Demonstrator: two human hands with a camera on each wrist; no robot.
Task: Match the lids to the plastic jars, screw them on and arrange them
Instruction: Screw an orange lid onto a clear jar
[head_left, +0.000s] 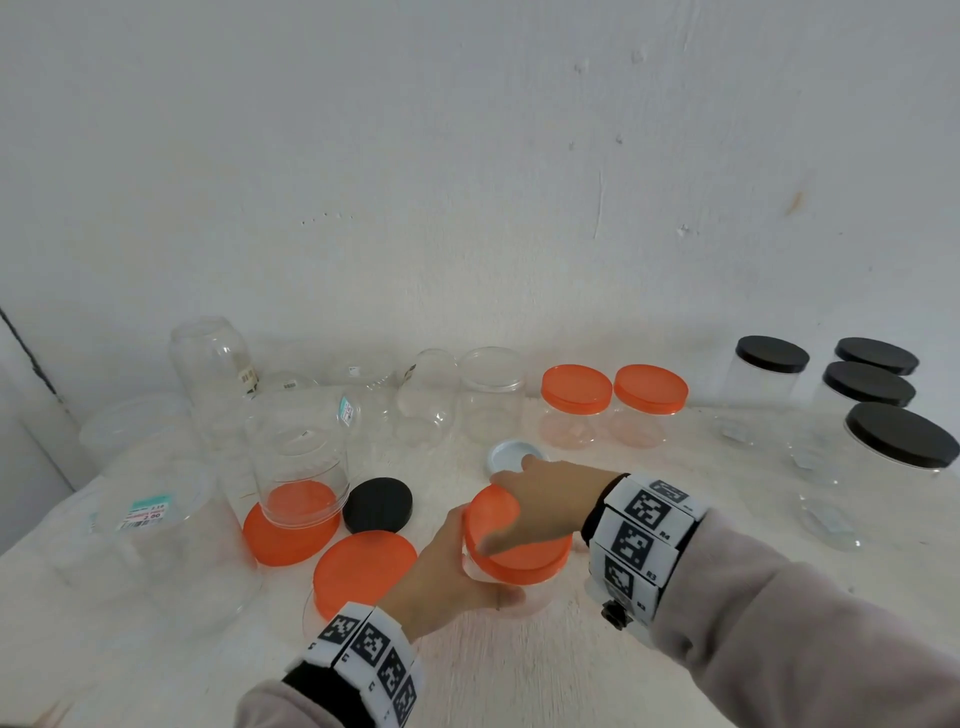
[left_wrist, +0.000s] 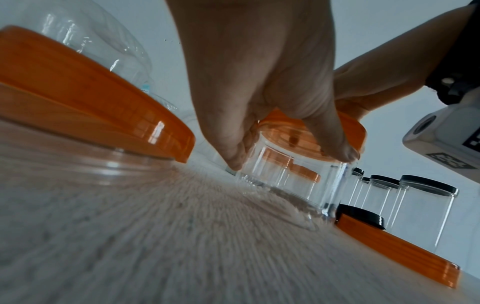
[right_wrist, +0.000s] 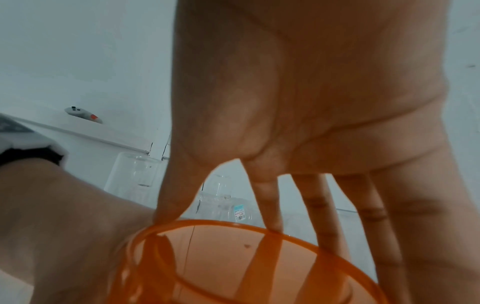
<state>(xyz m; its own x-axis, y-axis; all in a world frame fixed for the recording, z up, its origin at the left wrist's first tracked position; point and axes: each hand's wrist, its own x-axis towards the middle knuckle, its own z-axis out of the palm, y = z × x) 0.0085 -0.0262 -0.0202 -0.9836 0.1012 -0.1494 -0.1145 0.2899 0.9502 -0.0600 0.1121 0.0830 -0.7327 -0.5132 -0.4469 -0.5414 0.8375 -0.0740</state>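
Observation:
A small clear jar (head_left: 506, 587) stands on the white table, and my left hand (head_left: 447, 566) grips its side, thumb in front and fingers behind. In the left wrist view the left hand (left_wrist: 259, 102) clasps the clear jar (left_wrist: 285, 185) just under the orange lid (left_wrist: 350, 131). The orange lid (head_left: 524, 551) sits tilted on the jar's mouth. My right hand (head_left: 540, 499) lies over it from above. In the right wrist view its fingers (right_wrist: 319, 205) and thumb reach round the orange lid's rim (right_wrist: 233, 228).
Two orange-lidded jars (head_left: 576, 389) stand at the back, and several black-lidded jars (head_left: 772, 354) at the right. Nearby lie a loose black lid (head_left: 377, 505) and a white lid (head_left: 511, 454); another orange-lidded jar (head_left: 363, 571) stands there. Open clear jars (head_left: 298, 457) crowd the left.

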